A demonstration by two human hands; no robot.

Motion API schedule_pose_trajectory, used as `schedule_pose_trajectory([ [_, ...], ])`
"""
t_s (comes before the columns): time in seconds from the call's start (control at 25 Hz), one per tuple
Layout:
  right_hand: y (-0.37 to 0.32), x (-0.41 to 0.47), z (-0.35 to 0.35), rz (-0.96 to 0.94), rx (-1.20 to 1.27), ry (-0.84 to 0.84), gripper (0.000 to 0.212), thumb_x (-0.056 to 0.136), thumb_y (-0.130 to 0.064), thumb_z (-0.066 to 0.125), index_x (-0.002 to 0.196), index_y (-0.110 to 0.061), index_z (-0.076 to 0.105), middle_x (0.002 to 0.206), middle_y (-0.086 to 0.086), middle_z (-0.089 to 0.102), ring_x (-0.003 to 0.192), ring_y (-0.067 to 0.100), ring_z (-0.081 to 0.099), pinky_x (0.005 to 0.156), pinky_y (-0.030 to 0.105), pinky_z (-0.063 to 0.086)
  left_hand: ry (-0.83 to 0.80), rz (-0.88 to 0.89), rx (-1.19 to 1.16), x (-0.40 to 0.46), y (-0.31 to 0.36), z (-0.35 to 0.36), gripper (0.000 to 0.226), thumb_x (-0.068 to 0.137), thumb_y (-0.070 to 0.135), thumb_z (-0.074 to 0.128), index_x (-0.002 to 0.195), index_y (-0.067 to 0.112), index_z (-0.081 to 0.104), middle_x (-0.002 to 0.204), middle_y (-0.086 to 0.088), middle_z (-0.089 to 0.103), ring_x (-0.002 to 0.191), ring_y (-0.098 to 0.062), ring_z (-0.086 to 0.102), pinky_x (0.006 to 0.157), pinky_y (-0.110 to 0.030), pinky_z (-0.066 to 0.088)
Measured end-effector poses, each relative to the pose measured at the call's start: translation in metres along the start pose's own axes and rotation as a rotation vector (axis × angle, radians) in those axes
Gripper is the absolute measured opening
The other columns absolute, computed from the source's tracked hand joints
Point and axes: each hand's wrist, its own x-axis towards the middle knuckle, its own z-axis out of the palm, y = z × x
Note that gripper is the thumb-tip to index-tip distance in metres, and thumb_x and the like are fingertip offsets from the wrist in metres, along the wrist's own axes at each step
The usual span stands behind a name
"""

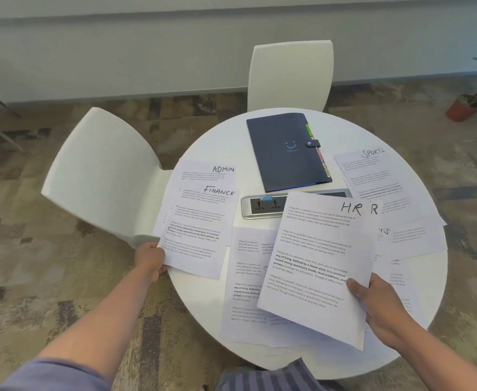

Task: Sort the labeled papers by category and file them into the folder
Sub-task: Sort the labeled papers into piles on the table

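Observation:
A dark blue folder [286,153] lies closed at the back of the round white table [226,136], coloured tabs along its right edge. My left hand [150,259] grips the lower left corner of a sheet marked FINANCE [200,235], which overlaps a sheet marked ADMIN [207,172] behind it. My right hand [379,301] pinches the lower right edge of a sheet marked HR [316,263], lifted above other papers; a second R shows just behind it. Sheets headed SPORTS [372,170] lie at the right. More printed sheets [245,283] sit under the HR sheet.
A silver power socket strip [262,206] is set into the table's middle. Two white chairs stand close: one at the left [101,170], one behind the table [291,74]. A potted plant [468,105] stands on the patterned carpet at far right.

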Motion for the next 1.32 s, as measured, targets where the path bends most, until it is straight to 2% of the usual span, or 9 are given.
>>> schedule_pose_trajectory([
  [0.16,0.000,0.003,0.001,0.011,-0.005,0.016,0.020,0.103,-0.008,0.059,0.120,-0.016,0.067,0.113,0.004,0.078,0.105,0.032,0.073,0.100,0.057,0.053,0.001,-0.055,0.054,0.013,-0.001,-0.003,0.016,0.097,-0.004,0.047,0.100,0.002,0.062,0.104,-0.013,0.068,0.080,-0.025,0.062,0.050,-0.027,0.052],
  [0.24,0.000,0.006,0.001,0.020,-0.003,0.022,0.022,0.103,-0.009,0.059,0.122,-0.016,0.067,0.114,0.003,0.078,0.106,0.031,0.073,0.100,0.057,0.054,0.054,-0.032,0.143,0.024,0.000,-0.007,0.010,0.094,0.007,0.059,0.101,0.001,0.064,0.118,-0.018,0.066,0.088,-0.029,0.060,0.067,-0.035,0.050],
  [0.32,0.001,0.008,0.001,0.026,-0.010,0.027,0.022,0.103,-0.010,0.059,0.122,-0.018,0.067,0.114,0.002,0.079,0.106,0.031,0.073,0.101,0.058,0.053,0.089,0.025,0.210,0.035,0.006,-0.007,0.033,0.094,0.022,0.068,0.117,0.000,0.063,0.128,-0.019,0.061,0.103,-0.033,0.060,0.084,-0.040,0.050],
  [0.52,0.002,0.008,0.000,0.039,-0.021,0.046,0.021,0.104,-0.010,0.058,0.119,-0.020,0.069,0.110,0.000,0.080,0.104,0.030,0.074,0.093,0.053,0.057,0.089,0.135,0.186,0.050,0.036,0.002,0.062,0.103,0.027,0.055,0.155,0.001,0.033,0.159,-0.015,0.038,0.143,-0.036,0.040,0.116,-0.045,0.036],
  [0.6,0.001,0.009,0.000,0.041,-0.026,0.049,0.021,0.104,-0.011,0.058,0.118,-0.022,0.069,0.110,-0.001,0.080,0.105,0.029,0.073,0.095,0.053,0.055,0.134,0.130,0.200,0.060,0.044,0.002,0.051,0.100,0.020,0.059,0.147,0.002,0.048,0.152,-0.014,0.049,0.136,-0.036,0.049,0.113,-0.043,0.042],
  [0.68,-0.001,0.009,-0.001,0.041,-0.032,0.057,0.021,0.104,-0.011,0.058,0.118,-0.022,0.069,0.110,-0.002,0.080,0.107,0.029,0.073,0.102,0.059,0.051,0.163,0.101,0.166,0.068,0.050,-0.002,0.025,0.090,0.011,0.061,0.112,0.007,0.070,0.118,-0.013,0.066,0.108,-0.032,0.062,0.092,-0.039,0.052],
  [0.8,-0.002,0.012,-0.001,0.043,-0.033,0.055,0.022,0.104,-0.013,0.058,0.120,-0.022,0.069,0.114,0.000,0.079,0.110,0.030,0.071,0.106,0.060,0.049,0.124,0.116,0.149,0.068,0.062,-0.004,0.014,0.086,0.004,0.054,0.082,0.014,0.062,0.089,-0.006,0.059,0.083,-0.022,0.053,0.069,-0.034,0.044],
  [1.2,-0.015,0.014,0.013,0.011,-0.057,0.001,0.021,0.104,-0.008,0.056,0.117,-0.017,0.070,0.108,0.002,0.080,0.105,0.032,0.073,0.096,0.054,0.055,0.184,0.318,0.271,0.042,0.082,-0.010,0.034,0.087,-0.004,0.045,0.116,0.011,0.056,0.112,-0.011,0.063,0.098,-0.034,0.065,0.069,-0.034,0.047],
  [1.32,-0.015,0.014,0.016,0.008,-0.063,-0.002,0.022,0.104,-0.007,0.056,0.118,-0.017,0.069,0.106,0.001,0.081,0.105,0.031,0.073,0.097,0.055,0.055,0.166,0.390,0.343,0.038,0.086,-0.010,0.041,0.087,-0.002,0.053,0.126,0.008,0.061,0.115,-0.014,0.068,0.104,-0.032,0.065,0.081,-0.034,0.048],
])
